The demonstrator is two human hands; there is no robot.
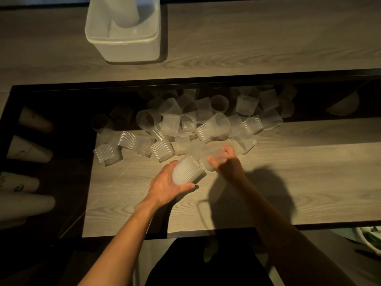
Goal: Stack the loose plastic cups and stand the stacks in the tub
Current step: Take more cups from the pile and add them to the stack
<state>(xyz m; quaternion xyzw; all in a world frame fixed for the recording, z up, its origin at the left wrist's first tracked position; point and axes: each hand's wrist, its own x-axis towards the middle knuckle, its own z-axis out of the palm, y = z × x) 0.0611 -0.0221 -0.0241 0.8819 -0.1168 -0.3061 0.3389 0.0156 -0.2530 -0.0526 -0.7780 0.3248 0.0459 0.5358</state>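
Plastic stack (187, 172) within curled left fingers (172, 164)

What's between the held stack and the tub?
Head view: the pile of loose cups, a dark ledge, then bare wooden counter before the tub.

Tub (123, 48) and the stack (125, 15) standing in it cut off by the top edge, cup (216, 158) in the right hand (229, 165) blurred, back cups (206, 94) lost in shadow, paper cups (18, 182) clipped at left, dish (371, 238) clipped at lower right
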